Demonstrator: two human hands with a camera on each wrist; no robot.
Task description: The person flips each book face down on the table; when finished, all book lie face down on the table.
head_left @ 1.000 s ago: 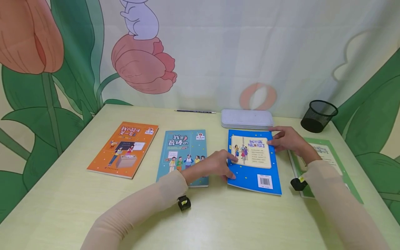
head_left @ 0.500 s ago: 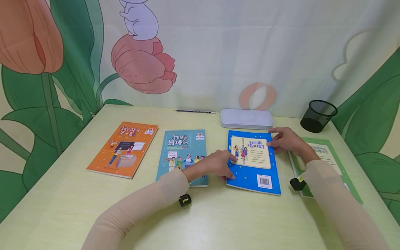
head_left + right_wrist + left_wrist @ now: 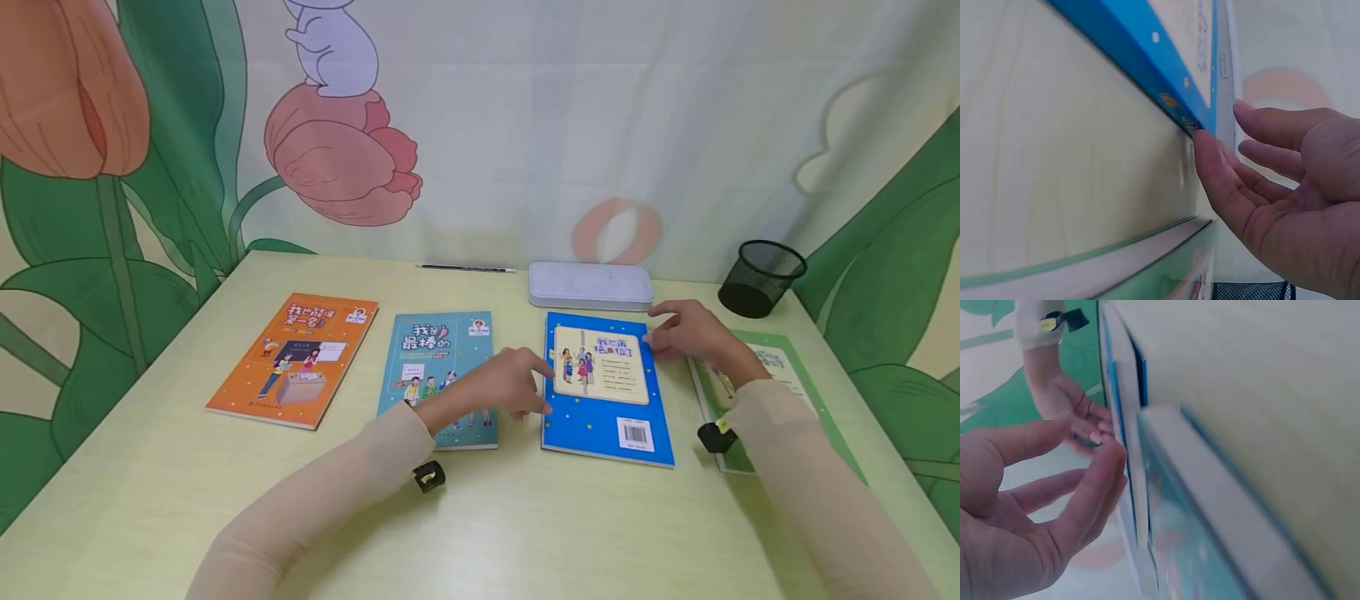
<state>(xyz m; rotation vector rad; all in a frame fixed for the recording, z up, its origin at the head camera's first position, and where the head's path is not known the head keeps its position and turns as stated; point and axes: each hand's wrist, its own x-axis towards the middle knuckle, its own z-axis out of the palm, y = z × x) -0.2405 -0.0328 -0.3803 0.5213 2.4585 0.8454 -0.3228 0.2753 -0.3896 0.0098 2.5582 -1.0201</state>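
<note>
Your left hand [image 3: 501, 385] has lifted off the blue book [image 3: 604, 387] since a second ago: then its fingertips lay on the book's left edge, now it hovers just beside that edge, over the gap next to the teal book [image 3: 442, 375]. Its fingers are loosely bent and grasp nothing; the left wrist view shows thumb and fingers apart, close to the book's edge but not pinching it. The blue book itself has stayed flat on the bench [image 3: 187, 467], right of centre, just in front of the white case [image 3: 591, 285]. Your right hand [image 3: 690, 333] has barely shifted; it is relaxed and released, and the right wrist view shows its thumb tip touching the book's upper right corner while the other fingers stand clear. Counting left to right, you have four books on the bench: one orange book [image 3: 296, 358], one teal, one blue and one green book [image 3: 780, 392], which lies under your right forearm. There is also one pencil [image 3: 467, 267] at the far edge, one white case and one black mesh cup [image 3: 761, 277].
</note>
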